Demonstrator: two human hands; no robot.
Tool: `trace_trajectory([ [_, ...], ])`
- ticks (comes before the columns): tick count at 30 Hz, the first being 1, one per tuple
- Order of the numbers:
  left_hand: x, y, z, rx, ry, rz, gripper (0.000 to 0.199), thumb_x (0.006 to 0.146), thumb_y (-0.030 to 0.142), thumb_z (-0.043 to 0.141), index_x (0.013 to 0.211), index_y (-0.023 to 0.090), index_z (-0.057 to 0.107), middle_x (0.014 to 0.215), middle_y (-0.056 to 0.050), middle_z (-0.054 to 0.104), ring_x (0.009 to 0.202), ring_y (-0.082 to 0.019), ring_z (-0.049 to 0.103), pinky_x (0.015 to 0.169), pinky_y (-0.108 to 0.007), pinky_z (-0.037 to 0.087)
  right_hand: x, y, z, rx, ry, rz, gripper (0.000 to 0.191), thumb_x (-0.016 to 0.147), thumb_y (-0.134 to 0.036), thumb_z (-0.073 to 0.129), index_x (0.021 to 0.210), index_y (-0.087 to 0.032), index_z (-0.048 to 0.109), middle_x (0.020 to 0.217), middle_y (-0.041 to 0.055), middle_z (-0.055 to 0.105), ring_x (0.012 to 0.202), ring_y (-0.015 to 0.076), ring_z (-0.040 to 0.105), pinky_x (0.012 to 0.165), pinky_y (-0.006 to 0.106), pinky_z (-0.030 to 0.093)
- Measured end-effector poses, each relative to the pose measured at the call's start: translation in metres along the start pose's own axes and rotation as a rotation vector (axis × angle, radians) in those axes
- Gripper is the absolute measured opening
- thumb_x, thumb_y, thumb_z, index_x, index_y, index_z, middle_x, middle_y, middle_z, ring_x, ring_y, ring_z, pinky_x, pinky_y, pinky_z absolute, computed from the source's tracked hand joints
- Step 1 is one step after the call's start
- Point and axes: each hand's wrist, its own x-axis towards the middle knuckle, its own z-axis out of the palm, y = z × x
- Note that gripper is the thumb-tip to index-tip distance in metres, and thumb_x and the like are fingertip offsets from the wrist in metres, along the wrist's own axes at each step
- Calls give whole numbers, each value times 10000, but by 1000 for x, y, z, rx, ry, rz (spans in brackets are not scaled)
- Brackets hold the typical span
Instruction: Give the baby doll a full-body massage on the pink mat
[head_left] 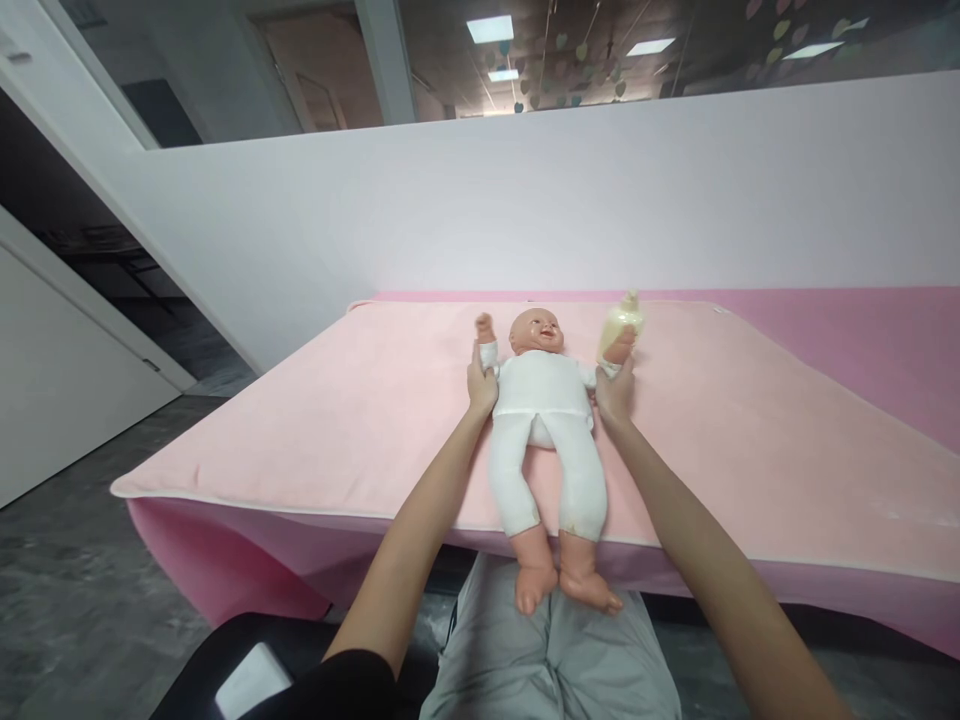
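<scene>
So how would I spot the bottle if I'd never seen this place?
On the pink-covered table lies a doll dressed in white. Just beyond the person's right hand, partly behind the doll's hand, is the bottle: small-tipped, its pale yellow setting it apart from pink and white.

Plain white wall behind pink-cloth-covered table; bright rect. ceiling lights above. Dk grey mottled floor + flat white door on L.

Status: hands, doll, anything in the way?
Left hand and right hand gripping doll by arms. Doll on back, feet past pink cover edge. Yellow bottle partly hidden by doll's hand.
</scene>
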Motion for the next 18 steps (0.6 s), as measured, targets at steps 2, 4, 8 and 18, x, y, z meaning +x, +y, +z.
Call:
trace_trajectory([
  [2,-1,4,1,86,-57,58,670,753,10,405,1402,174,443,1210,-101,584,1121,-239,545,991,-367,434,-2,-3,-1,-145,-37,-130,571,746,-179,480,1315,-211,481,1125,93,529,1029,227,543,907,374,472],
  [4,-2,5,2,158,-89,113,654,704,-14,392,1298,192,574,1173,-93,581,1130,-230,539,1023,-372,423,-4,-5,-3,-269,-111,-213,563,722,-139,462,1272,-220,554,1090,92,496,995,228,538,902,367,463],
  [8,-4,5,2,213,-97,169,639,664,-28,376,1194,192,658,1178,-95,548,1152,-216,523,1057,-374,406,-7,-6,-6,-431,-279,-276,509,700,-122,461,1151,-251,658,959,61,427,816,195,538,780,322,474],
  [18,-2,3,-1,134,-58,46,590,744,111,479,1330,174,501,1221,-104,583,1183,-257,507,1040,-415,401,-3,-6,-6,-269,-121,-55,445,737,-268,563,1172,-183,532,983,79,560,830,217,566,750,357,509],
])
